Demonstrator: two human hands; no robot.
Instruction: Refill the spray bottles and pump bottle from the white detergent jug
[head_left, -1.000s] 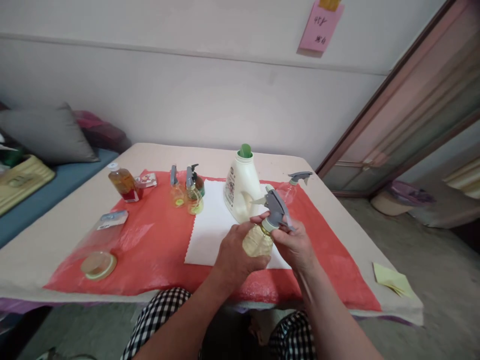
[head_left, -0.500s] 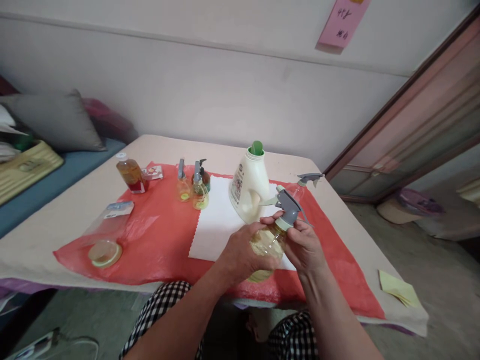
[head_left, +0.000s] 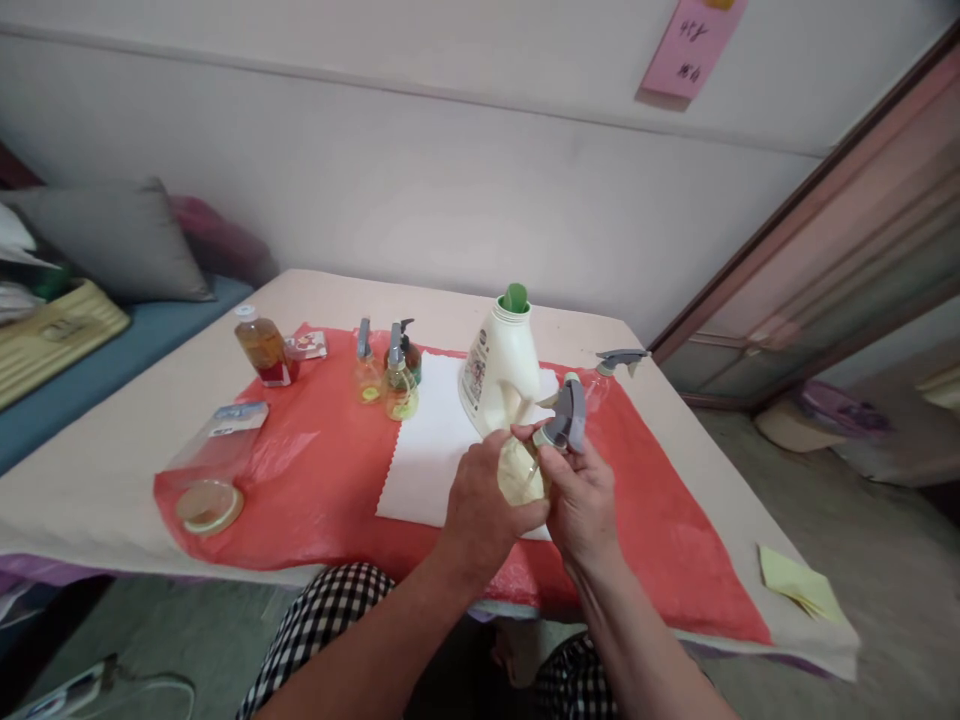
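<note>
Both hands are on a clear spray bottle (head_left: 519,474) with pale yellow liquid and a grey trigger head. My left hand (head_left: 480,500) wraps round its body, thumb toward me. Around the collar, just under the trigger head, the fingers of my right hand (head_left: 583,500) are closed. The bottle tilts a little, held above a white cloth (head_left: 420,475). Right behind it stands a cream detergent jug (head_left: 499,365) with a green piece in its open mouth. Part of the spray bottle's body is hidden by my fingers.
On the red sheet (head_left: 315,500) at left stand two small spray bottles (head_left: 402,390) and a dark pump bottle (head_left: 411,358). An amber bottle (head_left: 262,348) and a round lidded tub (head_left: 210,507) lie further left. Another spray bottle (head_left: 598,385) stands right; yellow notes (head_left: 799,582) lie near the edge.
The view has shifted, moving the table's things right in the picture. My hands have turned the spray bottle, and its trigger head now stands more upright and closer to the jug.
</note>
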